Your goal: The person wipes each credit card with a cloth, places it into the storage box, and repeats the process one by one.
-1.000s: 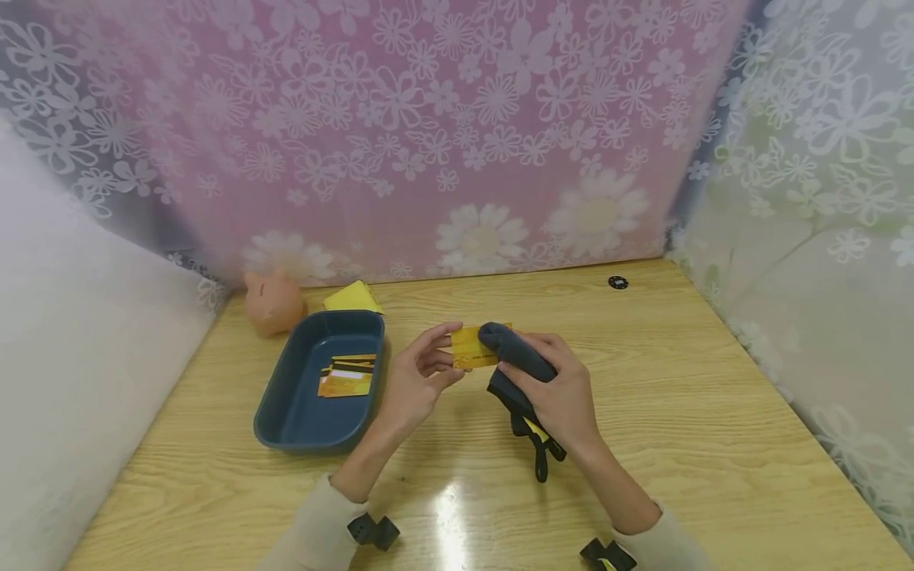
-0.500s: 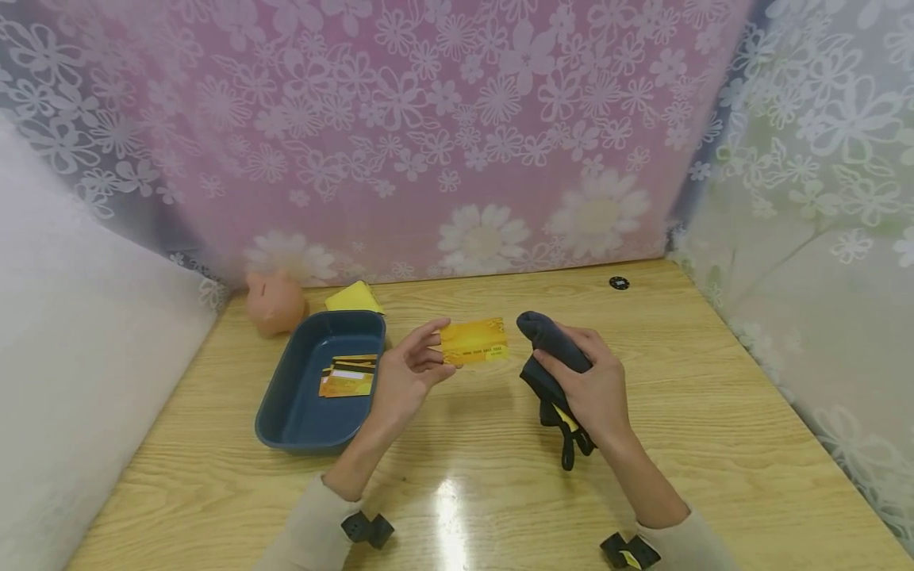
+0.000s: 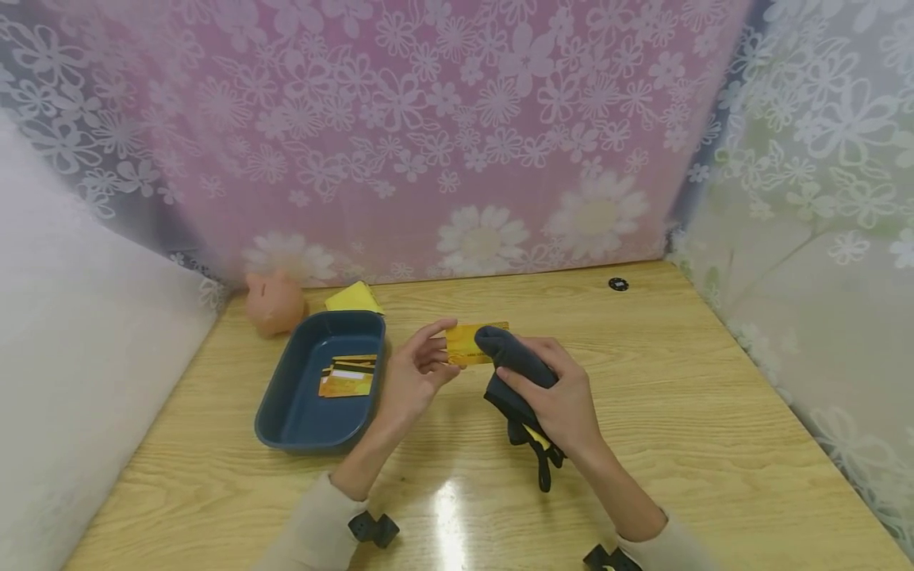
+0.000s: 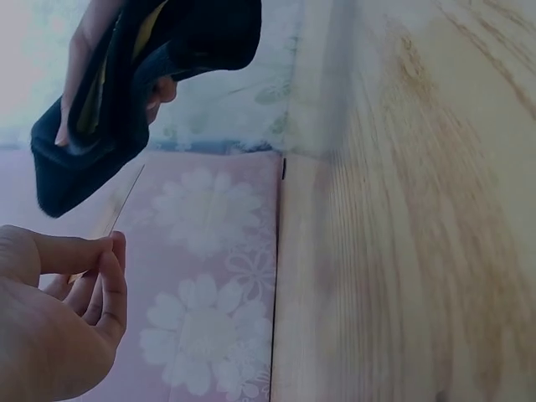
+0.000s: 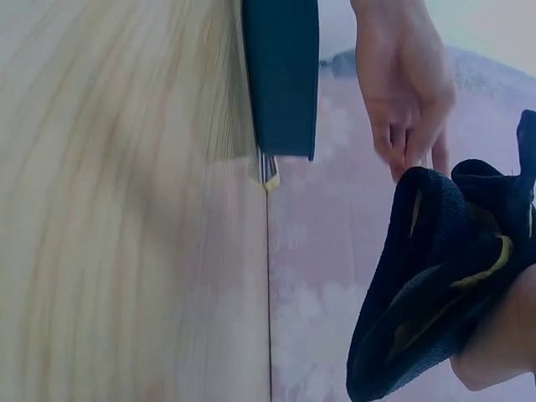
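My left hand (image 3: pixel 412 373) pinches the left end of a yellow-gold plastic bank card (image 3: pixel 462 342) between thumb and fingers, above the table. My right hand (image 3: pixel 567 396) grips a folded dark navy cloth (image 3: pixel 524 357) with black loops and yellow edging. The cloth's rolled end overlaps the card's right part in the head view. In the left wrist view, the card appears edge-on as a thin line, with the cloth (image 4: pixel 151 75) just above. The right wrist view shows yellow inside the folds of the cloth (image 5: pixel 435 276). Several similar cards (image 3: pixel 347 379) lie in the blue basin (image 3: pixel 286 416).
Behind the basin sit a pink piggy bank (image 3: pixel 274 303) and a yellow folded object (image 3: pixel 355 297). A small black disc (image 3: pixel 618 284) lies at the back right of the wooden table (image 3: pixel 714 412). Floral fabric hangs behind and at the right.
The cloth in my right hand moves right, off the card, at half a second ago, then back left over it. My left hand keeps the card in nearly the same place.
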Demonstrator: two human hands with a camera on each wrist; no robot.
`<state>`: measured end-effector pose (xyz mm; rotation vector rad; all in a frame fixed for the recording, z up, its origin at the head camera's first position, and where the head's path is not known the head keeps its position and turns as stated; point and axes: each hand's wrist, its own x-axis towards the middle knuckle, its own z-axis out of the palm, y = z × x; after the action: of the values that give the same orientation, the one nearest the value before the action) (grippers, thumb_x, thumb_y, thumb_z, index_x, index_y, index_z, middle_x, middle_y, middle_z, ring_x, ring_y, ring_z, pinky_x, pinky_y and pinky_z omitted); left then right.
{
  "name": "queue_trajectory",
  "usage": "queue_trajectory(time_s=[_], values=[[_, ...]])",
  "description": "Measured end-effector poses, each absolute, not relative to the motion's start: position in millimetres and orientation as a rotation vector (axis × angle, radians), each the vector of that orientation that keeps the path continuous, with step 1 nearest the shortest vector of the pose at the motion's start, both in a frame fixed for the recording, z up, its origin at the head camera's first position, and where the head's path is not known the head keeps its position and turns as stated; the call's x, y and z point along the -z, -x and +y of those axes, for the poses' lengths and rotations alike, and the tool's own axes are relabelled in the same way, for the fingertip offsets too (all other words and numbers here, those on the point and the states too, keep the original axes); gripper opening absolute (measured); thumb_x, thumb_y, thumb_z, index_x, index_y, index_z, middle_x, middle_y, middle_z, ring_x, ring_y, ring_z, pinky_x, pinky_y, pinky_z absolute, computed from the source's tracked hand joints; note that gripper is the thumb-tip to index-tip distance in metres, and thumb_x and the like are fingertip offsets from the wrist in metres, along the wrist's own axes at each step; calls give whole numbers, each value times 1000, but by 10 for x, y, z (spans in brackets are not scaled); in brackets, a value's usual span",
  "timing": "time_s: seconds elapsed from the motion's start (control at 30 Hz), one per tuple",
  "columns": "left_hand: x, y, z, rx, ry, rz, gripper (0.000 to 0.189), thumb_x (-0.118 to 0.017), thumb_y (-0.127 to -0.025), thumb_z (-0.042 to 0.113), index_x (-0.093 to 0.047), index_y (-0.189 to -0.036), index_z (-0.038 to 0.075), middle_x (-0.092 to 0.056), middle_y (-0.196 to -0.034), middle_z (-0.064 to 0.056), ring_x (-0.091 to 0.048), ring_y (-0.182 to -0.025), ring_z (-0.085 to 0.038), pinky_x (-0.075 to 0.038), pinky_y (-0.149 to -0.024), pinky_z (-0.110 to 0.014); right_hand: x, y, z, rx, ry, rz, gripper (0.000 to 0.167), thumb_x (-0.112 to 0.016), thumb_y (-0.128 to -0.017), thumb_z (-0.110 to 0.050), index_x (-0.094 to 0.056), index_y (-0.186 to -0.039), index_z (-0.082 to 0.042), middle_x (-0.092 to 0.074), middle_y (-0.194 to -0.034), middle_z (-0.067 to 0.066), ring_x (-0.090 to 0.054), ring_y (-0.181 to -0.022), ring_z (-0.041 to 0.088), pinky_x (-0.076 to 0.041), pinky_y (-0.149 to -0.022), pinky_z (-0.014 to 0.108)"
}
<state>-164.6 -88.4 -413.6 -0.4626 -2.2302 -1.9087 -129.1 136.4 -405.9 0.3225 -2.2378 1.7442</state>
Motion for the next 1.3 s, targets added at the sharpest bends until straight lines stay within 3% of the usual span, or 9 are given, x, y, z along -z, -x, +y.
queue_trajectory(time_s=[0.13,0.4,0.73,1.03,1.3], values=[[4151,1642,-859,1915,493,-2235,61,-80,-88,-3,-65,-142,22,-76,-111,-12,-70,-93,-29,-59,-81,-28,4059,1292,1232,-1720,-403,-2251,44,-86,-89,-17,-74,-131,-20,-66,-123,1,-65,-110,24,-61,-84,30],[4127,1598,-811,1967,556,-2242,62,-64,-92,-13,-63,-143,22,-77,-107,-11,-70,-84,-29,-59,-75,-30,4065,1275,1065,-1677,-467,-2278,45,-86,-88,-20,-74,-131,-22,-66,-123,-2,-64,-113,22,-59,-90,41],[4092,1577,-784,1934,558,-2245,59,-78,-90,-3,-64,-143,19,-77,-108,-10,-72,-92,-27,-59,-80,-32,4057,1300,1116,-1579,-414,-2275,46,-88,-86,-17,-75,-130,-19,-67,-122,1,-65,-111,25,-60,-86,43],[4102,1571,-797,1961,543,-2239,63,-77,-88,-9,-63,-143,18,-77,-111,-13,-71,-92,-27,-59,-81,-30,4071,1350,1307,-1574,-330,-2275,48,-87,-87,-18,-73,-132,-17,-66,-124,3,-65,-115,27,-60,-89,45],[4079,1557,-824,2002,487,-2222,63,-78,-87,-9,-65,-141,19,-77,-109,-14,-69,-90,-24,-58,-81,-27,4078,1389,1523,-1555,-209,-2290,44,-85,-90,-24,-74,-132,-19,-66,-125,3,-65,-113,24,-55,-86,23]])
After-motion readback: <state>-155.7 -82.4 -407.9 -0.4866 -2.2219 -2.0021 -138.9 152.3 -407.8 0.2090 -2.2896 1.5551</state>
